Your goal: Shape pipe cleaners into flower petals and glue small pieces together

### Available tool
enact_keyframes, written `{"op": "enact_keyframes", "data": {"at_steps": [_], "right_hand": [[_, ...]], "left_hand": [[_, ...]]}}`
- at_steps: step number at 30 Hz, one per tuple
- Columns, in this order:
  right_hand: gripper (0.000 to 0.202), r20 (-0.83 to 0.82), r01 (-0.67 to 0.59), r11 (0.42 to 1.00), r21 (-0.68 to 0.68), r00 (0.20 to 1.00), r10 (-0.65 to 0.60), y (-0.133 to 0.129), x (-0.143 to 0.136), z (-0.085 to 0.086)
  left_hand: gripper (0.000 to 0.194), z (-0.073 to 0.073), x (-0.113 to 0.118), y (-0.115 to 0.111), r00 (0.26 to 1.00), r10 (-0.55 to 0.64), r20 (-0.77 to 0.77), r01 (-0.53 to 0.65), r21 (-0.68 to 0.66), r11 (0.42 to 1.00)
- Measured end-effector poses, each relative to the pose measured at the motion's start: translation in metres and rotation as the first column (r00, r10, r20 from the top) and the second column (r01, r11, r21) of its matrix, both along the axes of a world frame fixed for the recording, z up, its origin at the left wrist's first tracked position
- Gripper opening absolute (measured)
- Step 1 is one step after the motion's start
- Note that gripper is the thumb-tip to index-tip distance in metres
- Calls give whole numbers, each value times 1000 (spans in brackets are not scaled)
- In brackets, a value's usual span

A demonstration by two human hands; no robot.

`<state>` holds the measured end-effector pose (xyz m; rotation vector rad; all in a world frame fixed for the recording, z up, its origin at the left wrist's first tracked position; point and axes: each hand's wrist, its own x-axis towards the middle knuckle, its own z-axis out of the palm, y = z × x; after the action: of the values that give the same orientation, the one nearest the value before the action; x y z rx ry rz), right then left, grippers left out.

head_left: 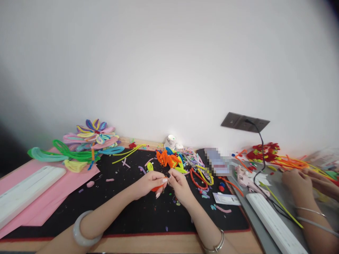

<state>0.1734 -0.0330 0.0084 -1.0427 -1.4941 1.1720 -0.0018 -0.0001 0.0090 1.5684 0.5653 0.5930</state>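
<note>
Above the black mat (132, 211), my left hand (150, 184) and my right hand (180, 186) meet, fingers pinched together. Between them shows a small orange pipe-cleaner piece (156, 188), mostly covered by my fingers. The left fingers are closed around it, and the right thumb and fingertips pinch at its upper end. Just beyond the hands lies a pile of orange pipe-cleaner loops (167, 159), with yellow loops (180, 168) beside it. A small yellow-green loop (150, 167) sits close behind my left hand.
A multicoloured pipe-cleaner flower (96, 135) lies on pink paper (53, 208) at left, near a long white case (31, 192). At right are a pink glue gun (246, 180), a black cord (262, 151), a white bar (272, 222) and another person's hands (299, 181). Scraps litter the mat.
</note>
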Motion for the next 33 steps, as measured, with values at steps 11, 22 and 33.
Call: {"op": "enact_keyframes", "data": {"at_steps": [11,22,33], "right_hand": [[37,-30,16,907,-420,999,-32,7,3,-13],[48,-38,-18,966,-256,999,9,5,2,-8],[62,-111,-94,978,-184,991,75,-4,1,2]], "left_hand": [[30,-9,-6,4,838,409,-362,232,914,333],[39,-8,-5,1,920,307,-243,23,815,578],[52,-5,9,-8,972,20,233,106,-517,849]]}}
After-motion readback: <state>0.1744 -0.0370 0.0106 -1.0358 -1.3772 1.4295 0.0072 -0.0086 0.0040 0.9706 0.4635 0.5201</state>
